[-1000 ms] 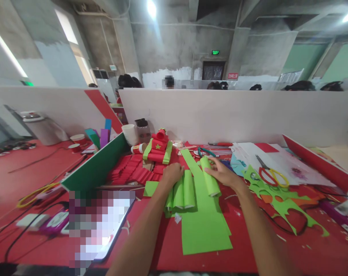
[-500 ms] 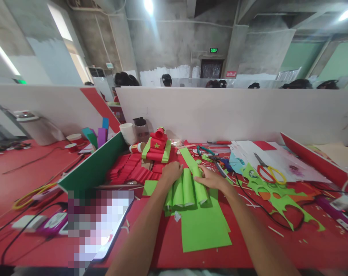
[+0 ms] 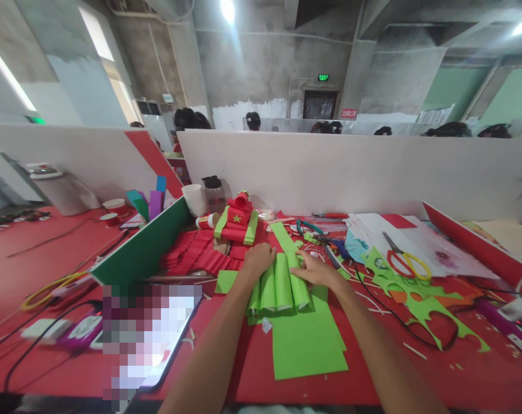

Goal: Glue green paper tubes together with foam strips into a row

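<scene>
A row of several light-green paper rolls (image 3: 283,284) lies side by side on the table in front of me. My left hand (image 3: 260,260) curls over the leftmost rolls from above, gripping their far end. On the other side, my right hand (image 3: 313,269) holds the rightmost roll, thumb near its face and fingers round its upper edge. A green strip (image 3: 281,234) extends away from the far end of the rolls. Partly under them, flat green sheets (image 3: 308,351) stick out toward me. Behind my left hand stands a red-and-green paper piece (image 3: 235,218) with a yellow star.
Red pleated paper (image 3: 200,253) lies left of the star piece. Scissors (image 3: 405,257) and cut green scraps (image 3: 420,305) are at right, beside a black cable. A lit phone (image 3: 170,339) lies front left, near a green divider (image 3: 144,241). A white partition (image 3: 330,172) rises behind.
Both hands keep their hold on the green rolls, with only a slight shift of the right fingers. The whole view has shifted a little.
</scene>
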Demonstrator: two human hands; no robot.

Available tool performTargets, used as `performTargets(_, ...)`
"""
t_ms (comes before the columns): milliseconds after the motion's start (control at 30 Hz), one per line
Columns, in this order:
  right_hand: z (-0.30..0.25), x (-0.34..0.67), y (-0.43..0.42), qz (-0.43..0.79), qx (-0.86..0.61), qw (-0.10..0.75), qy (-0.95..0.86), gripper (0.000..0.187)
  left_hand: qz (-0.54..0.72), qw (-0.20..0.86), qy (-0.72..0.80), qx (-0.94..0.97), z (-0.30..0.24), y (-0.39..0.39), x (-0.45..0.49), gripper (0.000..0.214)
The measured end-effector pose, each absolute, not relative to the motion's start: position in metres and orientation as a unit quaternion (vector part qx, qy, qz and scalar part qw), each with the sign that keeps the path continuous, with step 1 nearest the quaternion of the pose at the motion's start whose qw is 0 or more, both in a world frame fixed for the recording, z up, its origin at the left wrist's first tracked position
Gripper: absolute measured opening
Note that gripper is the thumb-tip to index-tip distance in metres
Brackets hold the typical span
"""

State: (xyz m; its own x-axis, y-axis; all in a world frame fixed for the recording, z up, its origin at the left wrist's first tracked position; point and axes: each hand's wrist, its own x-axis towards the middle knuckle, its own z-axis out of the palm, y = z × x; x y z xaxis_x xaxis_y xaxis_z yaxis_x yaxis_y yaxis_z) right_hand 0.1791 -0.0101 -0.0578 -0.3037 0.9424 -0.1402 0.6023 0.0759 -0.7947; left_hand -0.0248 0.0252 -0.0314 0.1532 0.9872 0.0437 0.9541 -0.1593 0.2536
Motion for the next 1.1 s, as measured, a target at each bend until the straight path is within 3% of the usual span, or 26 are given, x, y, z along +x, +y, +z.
performTargets(200,-0.061,0.179,-0.009,0.414,-0.544,0.199,-0.702,0.074,0.102,0.079,0.642,0.756,-0.032,0.025,-0.025,0.043)
performTargets(467,-0.056,0.180,-0.009,0.419,-0.539,0.206,-0.701,0.051,0.104,0.075,0.644,0.754,-0.033,0.024,-0.023,0.040)
performTargets(667,-0.057,0.184,-0.008,0.443,-0.558,0.202,-0.672,0.050,0.121,0.062,0.599,0.789,-0.028,0.021,-0.029,0.044)
performTargets(833,-0.054,0.186,-0.008,0.483,-0.561,0.198,-0.643,0.047,0.108,0.139,0.421,0.890,-0.016,0.015,-0.043,0.064)
performTargets(1100,-0.040,0.182,-0.019,0.519,-0.542,0.207,-0.628,0.043,0.076,0.200,0.395,0.893,-0.008,0.011,-0.047,0.072)
